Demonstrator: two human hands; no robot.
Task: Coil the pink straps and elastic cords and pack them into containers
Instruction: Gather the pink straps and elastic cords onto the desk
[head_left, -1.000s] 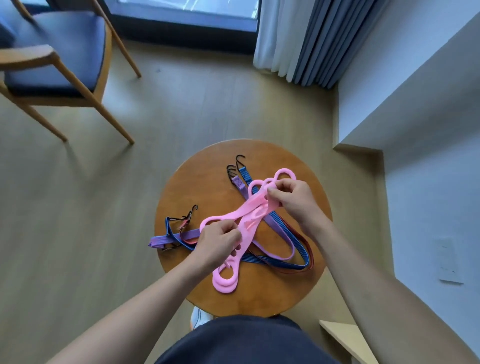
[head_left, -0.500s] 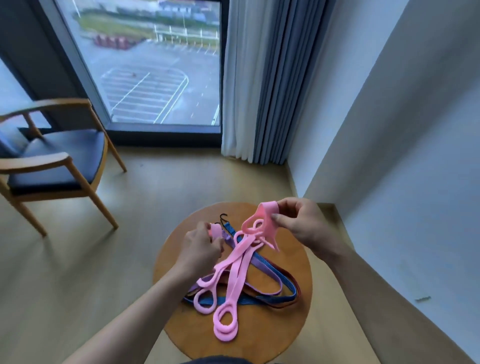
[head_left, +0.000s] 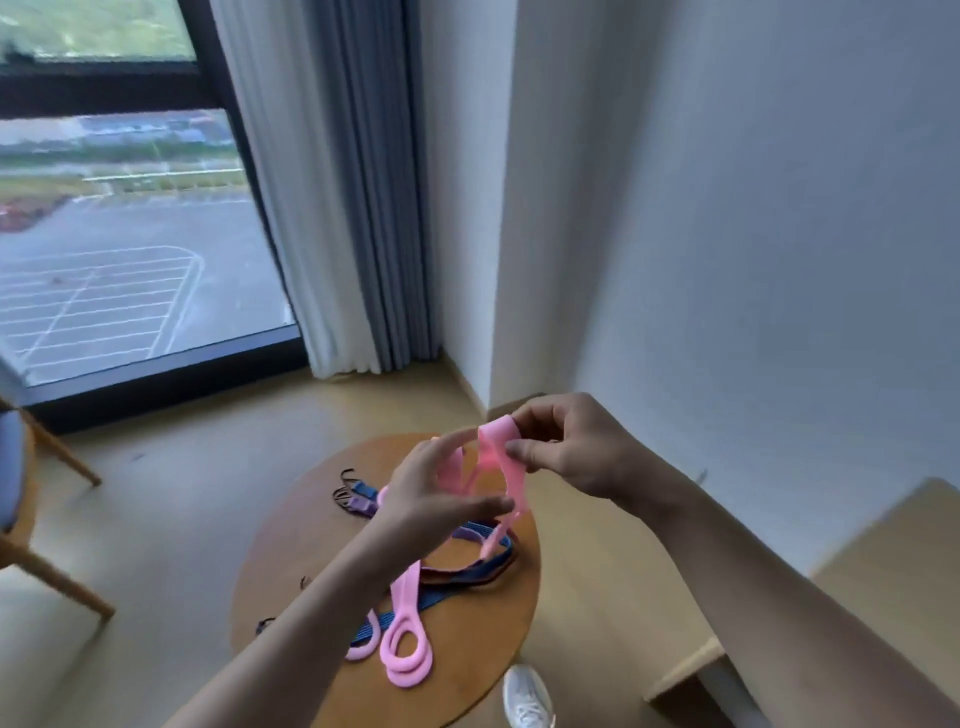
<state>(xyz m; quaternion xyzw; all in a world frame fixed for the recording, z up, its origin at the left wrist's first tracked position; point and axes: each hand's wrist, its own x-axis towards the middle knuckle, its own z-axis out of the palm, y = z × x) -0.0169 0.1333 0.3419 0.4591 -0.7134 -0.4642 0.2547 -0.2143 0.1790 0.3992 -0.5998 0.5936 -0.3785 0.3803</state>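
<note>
Working above a round wooden table (head_left: 291, 525), partway through coiling the pink straps (head_left: 402, 597). Holding their rolled end raised off the table and leaving the ring-shaped tails on it near the front rim, across the elastic cords (head_left: 467, 569). Pinching that roll in the right hand (head_left: 571, 447), grip clamped on it between thumb and fingertips. Guiding the free length with the left hand (head_left: 431, 493), grip apart, thumb and fingers spread either side of the strap. Probably best to keep light tension, feed the strap flat and turn the roll without twisting, as it is likely to spring loose if released.

Open floor on the left as far as the wooden chair (head_left: 10, 467), but tight on the right against the white wall (head_left: 727, 260). Worth drawing the tails inward from the rim and lifting them clear of the cord hooks (head_left: 347, 486). No containers in view.
</note>
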